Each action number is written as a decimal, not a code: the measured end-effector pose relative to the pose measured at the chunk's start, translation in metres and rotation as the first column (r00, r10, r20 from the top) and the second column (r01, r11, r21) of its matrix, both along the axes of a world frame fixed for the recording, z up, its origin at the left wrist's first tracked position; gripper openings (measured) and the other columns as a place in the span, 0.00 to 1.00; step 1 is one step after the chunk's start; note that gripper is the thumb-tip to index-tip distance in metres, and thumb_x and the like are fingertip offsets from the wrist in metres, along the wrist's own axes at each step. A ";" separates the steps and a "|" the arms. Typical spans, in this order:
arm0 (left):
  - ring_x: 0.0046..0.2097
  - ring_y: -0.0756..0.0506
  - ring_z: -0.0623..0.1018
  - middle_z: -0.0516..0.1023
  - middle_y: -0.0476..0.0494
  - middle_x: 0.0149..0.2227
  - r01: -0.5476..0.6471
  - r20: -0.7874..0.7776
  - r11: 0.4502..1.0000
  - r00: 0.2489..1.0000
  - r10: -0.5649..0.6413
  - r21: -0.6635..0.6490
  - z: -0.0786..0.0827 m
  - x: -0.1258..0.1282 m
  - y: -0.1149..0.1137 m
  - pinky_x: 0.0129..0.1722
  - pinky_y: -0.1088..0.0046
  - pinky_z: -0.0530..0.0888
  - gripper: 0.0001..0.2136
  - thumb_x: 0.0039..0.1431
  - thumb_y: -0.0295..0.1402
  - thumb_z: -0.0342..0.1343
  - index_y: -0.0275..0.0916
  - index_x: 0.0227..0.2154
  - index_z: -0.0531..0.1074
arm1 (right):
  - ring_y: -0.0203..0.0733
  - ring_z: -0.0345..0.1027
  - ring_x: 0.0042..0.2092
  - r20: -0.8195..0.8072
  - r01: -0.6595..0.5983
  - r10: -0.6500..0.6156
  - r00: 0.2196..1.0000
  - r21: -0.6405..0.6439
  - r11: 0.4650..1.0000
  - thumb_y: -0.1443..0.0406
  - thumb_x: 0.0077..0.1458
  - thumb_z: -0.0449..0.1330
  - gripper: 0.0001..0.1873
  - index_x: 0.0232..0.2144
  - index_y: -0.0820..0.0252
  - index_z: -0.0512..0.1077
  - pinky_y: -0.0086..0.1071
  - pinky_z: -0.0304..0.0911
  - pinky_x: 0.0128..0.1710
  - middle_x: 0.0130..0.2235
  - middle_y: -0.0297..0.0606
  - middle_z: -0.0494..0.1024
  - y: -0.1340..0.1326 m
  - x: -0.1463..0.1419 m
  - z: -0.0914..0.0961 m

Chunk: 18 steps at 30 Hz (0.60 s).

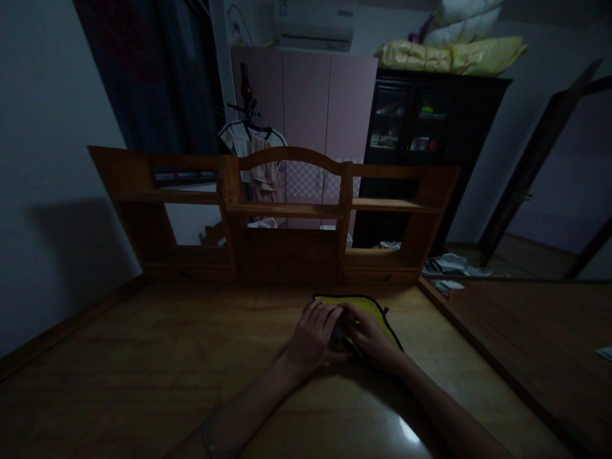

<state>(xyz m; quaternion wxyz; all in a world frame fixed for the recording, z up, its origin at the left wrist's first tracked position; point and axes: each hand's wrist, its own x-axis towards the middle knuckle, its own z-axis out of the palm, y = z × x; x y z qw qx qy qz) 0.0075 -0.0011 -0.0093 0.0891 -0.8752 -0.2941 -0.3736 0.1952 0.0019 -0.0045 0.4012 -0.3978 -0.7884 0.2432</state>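
Observation:
A yellow cloth (366, 306) with a dark border lies on the wooden desk (167, 370) just in front of the shelf unit. My left hand (313, 335) and my right hand (370, 335) meet over its near part. Both have curled fingers pressed on a bunched, darker fold of the cloth (340, 338) between them. The room is dim, so the fold's shape is hard to read. Both forearms reach in from the lower edge of the view.
A wooden shelf unit (287, 217) with open compartments stands along the desk's back edge. Behind it are a pink wardrobe (325, 108), hanging clothes (261, 159) and a dark glass-door cabinet (421, 140). A second wooden surface (535, 331) adjoins on the right.

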 end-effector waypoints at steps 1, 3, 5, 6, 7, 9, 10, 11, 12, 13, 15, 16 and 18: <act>0.52 0.36 0.69 0.70 0.34 0.50 0.001 0.002 1.000 1.000 -0.001 -0.004 0.000 0.000 0.000 0.59 0.48 0.61 0.39 0.46 0.52 0.61 0.35 0.57 0.58 | 0.44 0.71 0.42 0.001 -0.007 0.007 1.000 -0.006 1.000 0.68 0.57 0.51 0.17 0.50 0.57 0.66 0.35 0.65 0.42 0.44 0.40 0.77 0.000 -0.001 0.001; 0.53 0.36 0.69 0.69 0.35 0.50 -0.001 0.004 1.000 1.000 0.001 -0.012 0.000 0.001 0.000 0.59 0.49 0.61 0.39 0.46 0.51 0.62 0.35 0.57 0.58 | 0.43 0.71 0.40 0.005 -0.007 0.007 1.000 -0.016 1.000 0.68 0.58 0.51 0.16 0.49 0.57 0.67 0.34 0.66 0.40 0.42 0.40 0.77 -0.002 -0.002 0.003; 0.53 0.35 0.69 0.69 0.34 0.51 -0.008 0.003 1.000 1.000 0.008 -0.025 -0.001 0.001 -0.001 0.59 0.49 0.61 0.40 0.45 0.50 0.63 0.35 0.57 0.58 | 0.43 0.71 0.39 0.019 0.009 -0.008 1.000 -0.022 1.000 0.67 0.58 0.50 0.15 0.48 0.57 0.66 0.34 0.65 0.39 0.41 0.40 0.78 -0.003 -0.003 0.004; 0.54 0.34 0.68 0.68 0.34 0.51 -0.012 0.007 0.999 1.000 0.013 -0.036 -0.001 0.001 -0.001 0.59 0.49 0.62 0.40 0.44 0.48 0.64 0.35 0.57 0.57 | 0.43 0.71 0.39 0.032 0.019 -0.018 0.999 -0.022 1.000 0.67 0.58 0.50 0.15 0.49 0.57 0.66 0.34 0.65 0.39 0.40 0.40 0.77 -0.004 -0.004 0.004; 0.55 0.34 0.68 0.67 0.33 0.53 -0.013 0.015 0.999 1.000 0.014 -0.049 -0.001 0.001 -0.001 0.58 0.49 0.63 0.40 0.43 0.47 0.65 0.36 0.57 0.57 | 0.44 0.71 0.38 0.044 0.033 -0.032 0.999 -0.020 0.999 0.66 0.59 0.50 0.16 0.49 0.57 0.65 0.34 0.65 0.38 0.39 0.39 0.77 -0.004 -0.004 0.004; 0.58 0.33 0.65 0.62 0.32 0.57 -0.004 0.044 0.996 0.999 0.007 -0.087 -0.001 0.001 -0.002 0.57 0.50 0.66 0.41 0.43 0.44 0.67 0.38 0.58 0.55 | 0.43 0.71 0.35 0.056 0.069 -0.068 0.996 -0.013 0.998 0.65 0.59 0.50 0.17 0.52 0.57 0.61 0.34 0.65 0.35 0.35 0.38 0.77 -0.004 -0.005 0.000; 0.60 0.33 0.64 0.60 0.31 0.59 0.011 0.061 0.994 0.998 -0.004 -0.111 -0.001 0.001 -0.003 0.56 0.51 0.67 0.41 0.43 0.43 0.67 0.39 0.58 0.54 | 0.43 0.71 0.33 0.053 0.092 -0.092 0.994 -0.009 0.996 0.65 0.59 0.50 0.18 0.53 0.57 0.59 0.34 0.65 0.34 0.33 0.37 0.77 -0.003 -0.005 -0.002; 0.60 0.34 0.63 0.58 0.31 0.60 0.032 0.077 0.990 0.997 -0.021 -0.138 -0.001 0.001 -0.003 0.56 0.52 0.68 0.41 0.44 0.42 0.67 0.39 0.59 0.52 | 0.43 0.70 0.31 0.047 0.115 -0.114 0.992 -0.006 0.993 0.65 0.59 0.50 0.19 0.53 0.57 0.57 0.34 0.65 0.33 0.32 0.36 0.76 -0.002 -0.005 -0.004; 0.60 0.34 0.64 0.58 0.31 0.60 0.055 0.092 0.985 0.995 -0.040 -0.164 -0.001 0.001 -0.003 0.55 0.53 0.68 0.41 0.44 0.41 0.67 0.39 0.59 0.52 | 0.42 0.70 0.30 0.042 0.135 -0.134 0.990 -0.004 0.991 0.64 0.60 0.50 0.20 0.54 0.57 0.55 0.33 0.65 0.32 0.31 0.36 0.76 -0.001 -0.005 -0.006; 0.59 0.35 0.65 0.60 0.32 0.59 0.076 0.104 0.979 0.993 -0.057 -0.190 -0.001 0.002 -0.003 0.55 0.53 0.69 0.41 0.44 0.41 0.67 0.40 0.58 0.52 | 0.42 0.70 0.30 0.046 0.147 -0.147 0.988 -0.001 0.989 0.64 0.60 0.50 0.20 0.54 0.57 0.54 0.33 0.65 0.31 0.32 0.36 0.76 0.000 -0.004 -0.006; 0.57 0.36 0.68 0.64 0.34 0.56 0.100 0.121 0.968 0.990 -0.073 -0.230 -0.002 0.002 -0.002 0.54 0.54 0.70 0.41 0.42 0.39 0.68 0.40 0.57 0.53 | 0.42 0.71 0.31 0.099 0.132 -0.133 0.986 0.019 0.991 0.63 0.60 0.50 0.21 0.55 0.57 0.54 0.34 0.66 0.32 0.34 0.37 0.77 0.000 -0.001 0.000; 0.56 0.36 0.69 0.66 0.35 0.54 0.100 0.123 0.965 0.990 -0.071 -0.242 -0.003 0.002 -0.001 0.54 0.55 0.71 0.40 0.41 0.38 0.68 0.40 0.56 0.54 | 0.42 0.71 0.32 0.147 0.109 -0.114 0.983 0.038 0.993 0.63 0.60 0.50 0.21 0.55 0.57 0.55 0.34 0.66 0.33 0.35 0.38 0.77 0.000 0.002 0.007; 0.55 0.36 0.69 0.66 0.35 0.53 0.089 0.116 0.963 0.991 -0.061 -0.253 -0.005 0.003 0.001 0.53 0.54 0.71 0.41 0.39 0.37 0.69 0.40 0.55 0.55 | 0.42 0.72 0.34 0.257 0.054 -0.081 0.963 0.108 0.993 0.61 0.59 0.52 0.21 0.55 0.56 0.58 0.34 0.67 0.34 0.38 0.40 0.78 -0.006 0.008 0.029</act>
